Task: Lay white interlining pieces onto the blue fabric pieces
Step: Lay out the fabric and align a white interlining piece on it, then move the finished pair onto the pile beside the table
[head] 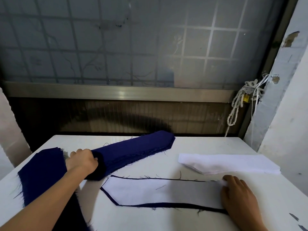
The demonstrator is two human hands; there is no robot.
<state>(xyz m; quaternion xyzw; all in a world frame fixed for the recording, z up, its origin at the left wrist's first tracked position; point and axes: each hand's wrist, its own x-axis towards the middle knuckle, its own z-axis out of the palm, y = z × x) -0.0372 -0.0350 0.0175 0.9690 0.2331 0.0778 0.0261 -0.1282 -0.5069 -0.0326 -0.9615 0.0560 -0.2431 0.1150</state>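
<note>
Interlining (160,192) end beneath right hand (238,195).

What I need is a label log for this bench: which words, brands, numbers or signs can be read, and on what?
None can be read in this view.
Too small to read: any marking on the small yellow metal padlock by the knotted white rope.
Plain, no print: dark blue fabric pieces, white interlining pieces.

Dim, soft daylight reaches me through the frosted window (116,39), brightest in its right panes, with a glare streak on the metal sill (121,93). The white desk (200,144) is evenly lit, with a faint shadow just below the left hand (81,160). The centre is fairly sharp, but the wide lens bends the edges.
</note>
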